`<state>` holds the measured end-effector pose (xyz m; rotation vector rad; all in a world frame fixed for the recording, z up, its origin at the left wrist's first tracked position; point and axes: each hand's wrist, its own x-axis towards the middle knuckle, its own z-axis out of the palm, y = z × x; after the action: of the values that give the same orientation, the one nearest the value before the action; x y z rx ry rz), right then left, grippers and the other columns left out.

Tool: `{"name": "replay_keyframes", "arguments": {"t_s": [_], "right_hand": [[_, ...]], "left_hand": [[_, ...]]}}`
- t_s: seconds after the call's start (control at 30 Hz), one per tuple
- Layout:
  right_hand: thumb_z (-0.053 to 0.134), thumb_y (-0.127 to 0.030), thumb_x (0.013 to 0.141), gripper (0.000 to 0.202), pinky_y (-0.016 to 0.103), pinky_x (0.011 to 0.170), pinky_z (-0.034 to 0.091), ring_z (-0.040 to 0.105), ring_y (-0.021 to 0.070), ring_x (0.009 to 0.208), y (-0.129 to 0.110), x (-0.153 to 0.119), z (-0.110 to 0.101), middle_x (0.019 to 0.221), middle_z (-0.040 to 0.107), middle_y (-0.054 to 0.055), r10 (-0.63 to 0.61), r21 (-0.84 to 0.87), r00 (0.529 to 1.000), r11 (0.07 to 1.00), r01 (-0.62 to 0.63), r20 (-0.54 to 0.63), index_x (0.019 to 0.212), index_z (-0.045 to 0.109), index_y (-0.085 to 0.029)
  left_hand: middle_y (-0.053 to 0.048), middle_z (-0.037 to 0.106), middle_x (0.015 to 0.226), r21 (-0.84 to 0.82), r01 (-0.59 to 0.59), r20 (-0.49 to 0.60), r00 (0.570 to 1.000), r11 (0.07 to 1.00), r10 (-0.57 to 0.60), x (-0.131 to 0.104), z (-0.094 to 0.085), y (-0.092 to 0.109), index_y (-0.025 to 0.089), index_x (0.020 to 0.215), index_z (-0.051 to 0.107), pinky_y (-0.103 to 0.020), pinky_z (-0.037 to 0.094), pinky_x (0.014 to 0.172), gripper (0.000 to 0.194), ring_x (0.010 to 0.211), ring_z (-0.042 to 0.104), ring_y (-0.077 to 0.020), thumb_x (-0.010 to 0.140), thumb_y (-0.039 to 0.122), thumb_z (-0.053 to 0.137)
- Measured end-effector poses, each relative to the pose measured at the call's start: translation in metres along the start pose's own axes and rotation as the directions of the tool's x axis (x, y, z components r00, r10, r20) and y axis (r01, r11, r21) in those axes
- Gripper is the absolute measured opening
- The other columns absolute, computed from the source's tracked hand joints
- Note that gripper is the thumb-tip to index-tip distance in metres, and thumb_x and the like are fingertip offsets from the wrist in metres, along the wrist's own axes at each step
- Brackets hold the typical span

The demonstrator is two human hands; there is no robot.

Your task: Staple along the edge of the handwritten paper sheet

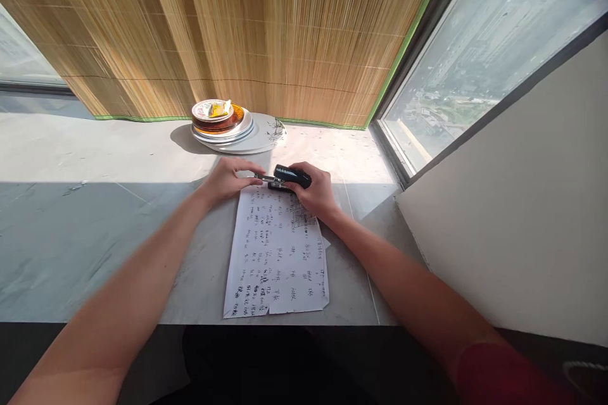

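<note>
— Looking mid-frame, where does our black stapler (pixel 293 175) lie?
— Between our left hand (pixel 232 175) and right hand (pixel 317 190), long axis running left to right, at the handwritten paper's (pixel 285 259) top edge. Our right, nearer, grips its body; our left narrowly pinches its metal strip (pixel 270 179).
— Counting?
— One stapler, one plate stack (pixel 246 124) upper left of centre; sheets, we can't tell.

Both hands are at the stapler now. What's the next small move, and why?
Probably hold the stapler steady in the right hand and ease the left hand clear of the metal part before anything closes: the black cover appears raised off that metal, and the left fingertips are right at its end, where they could get pinched.
</note>
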<state>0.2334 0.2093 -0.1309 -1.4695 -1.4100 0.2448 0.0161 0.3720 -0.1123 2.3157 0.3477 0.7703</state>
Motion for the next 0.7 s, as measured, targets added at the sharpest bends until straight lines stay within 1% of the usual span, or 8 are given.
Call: {"name": "replay_keyframes", "arguments": {"t_s": [0.13, 0.23, 0.33, 0.43, 0.53, 0.6, 0.7], "right_hand": [[0.079, -0.022, 0.083, 0.025, 0.041, 0.092, 0.059, 0.074, 0.0230, 0.098, 0.000, 0.000, 0.000, 0.104, 0.079, 0.000, 0.011, -0.010, 1.000, 1.000, -0.011, 0.010, 0.106, 0.072, -0.028], [0.079, -0.021, 0.083, 0.026, 0.040, 0.091, 0.059, 0.074, 0.0231, 0.098, 0.000, 0.000, 0.000, 0.104, 0.079, 0.001, 0.003, -0.019, 1.000, 1.000, -0.003, 0.019, 0.107, 0.073, -0.028], [0.079, -0.020, 0.083, 0.026, 0.039, 0.091, 0.058, 0.074, 0.0229, 0.097, 0.000, 0.000, 0.000, 0.104, 0.079, 0.001, 0.000, -0.032, 1.000, 0.999, 0.001, 0.026, 0.107, 0.073, -0.028], [0.080, -0.020, 0.083, 0.027, 0.039, 0.091, 0.058, 0.074, 0.0225, 0.097, 0.001, 0.000, 0.001, 0.104, 0.079, 0.000, -0.013, -0.033, 1.000, 0.999, 0.014, 0.025, 0.107, 0.073, -0.028], [0.080, -0.019, 0.083, 0.027, 0.039, 0.091, 0.057, 0.074, 0.0221, 0.097, 0.003, -0.001, 0.002, 0.104, 0.079, 0.001, -0.043, -0.026, 0.999, 0.999, 0.044, 0.024, 0.107, 0.073, -0.028], [0.081, -0.019, 0.083, 0.027, 0.039, 0.091, 0.057, 0.074, 0.0219, 0.097, 0.004, -0.001, 0.002, 0.104, 0.079, 0.001, -0.050, -0.022, 0.998, 0.998, 0.051, 0.022, 0.107, 0.073, -0.028], [0.081, -0.018, 0.083, 0.027, 0.039, 0.090, 0.058, 0.074, 0.0216, 0.096, 0.004, 0.000, 0.002, 0.103, 0.079, 0.000, -0.050, -0.019, 0.999, 0.999, 0.050, 0.017, 0.107, 0.073, -0.028]], "left_hand": [[-0.006, 0.081, 0.105, -0.081, 0.057, -0.019, 0.998, 0.995, -0.058, 0.000, 0.008, 0.003, 0.028, 0.109, 0.084, -0.041, 0.061, 0.096, 0.033, 0.097, 0.076, -0.0268, 0.086, 0.051, 0.089], [-0.006, 0.081, 0.103, -0.135, 0.097, -0.011, 0.995, 0.986, -0.099, 0.000, 0.012, 0.008, 0.027, 0.111, 0.084, -0.042, 0.061, 0.097, 0.036, 0.098, 0.077, -0.0273, 0.084, 0.051, 0.090], [-0.007, 0.081, 0.101, -0.153, 0.117, -0.005, 0.993, 0.981, -0.119, 0.001, 0.013, 0.011, 0.026, 0.109, 0.084, -0.041, 0.061, 0.095, 0.038, 0.097, 0.077, -0.0275, 0.083, 0.053, 0.091], [-0.006, 0.081, 0.101, -0.122, 0.110, -0.037, 0.993, 0.986, -0.116, 0.002, 0.013, 0.011, 0.026, 0.104, 0.084, -0.039, 0.059, 0.091, 0.034, 0.095, 0.076, -0.0260, 0.085, 0.053, 0.090], [-0.005, 0.081, 0.099, -0.094, 0.079, -0.063, 0.994, 0.992, -0.085, 0.003, 0.013, 0.008, 0.028, 0.101, 0.085, -0.036, 0.056, 0.084, 0.030, 0.091, 0.075, -0.0240, 0.085, 0.053, 0.090], [-0.004, 0.081, 0.098, -0.097, 0.057, -0.073, 0.995, 0.994, -0.064, 0.004, 0.014, 0.007, 0.028, 0.102, 0.085, -0.035, 0.054, 0.079, 0.030, 0.089, 0.074, -0.0233, 0.085, 0.053, 0.090], [-0.005, 0.081, 0.096, -0.132, 0.027, -0.083, 0.996, 0.991, -0.038, 0.005, 0.015, 0.007, 0.027, 0.102, 0.085, -0.036, 0.054, 0.076, 0.032, 0.086, 0.072, -0.0228, 0.084, 0.053, 0.091]]}}
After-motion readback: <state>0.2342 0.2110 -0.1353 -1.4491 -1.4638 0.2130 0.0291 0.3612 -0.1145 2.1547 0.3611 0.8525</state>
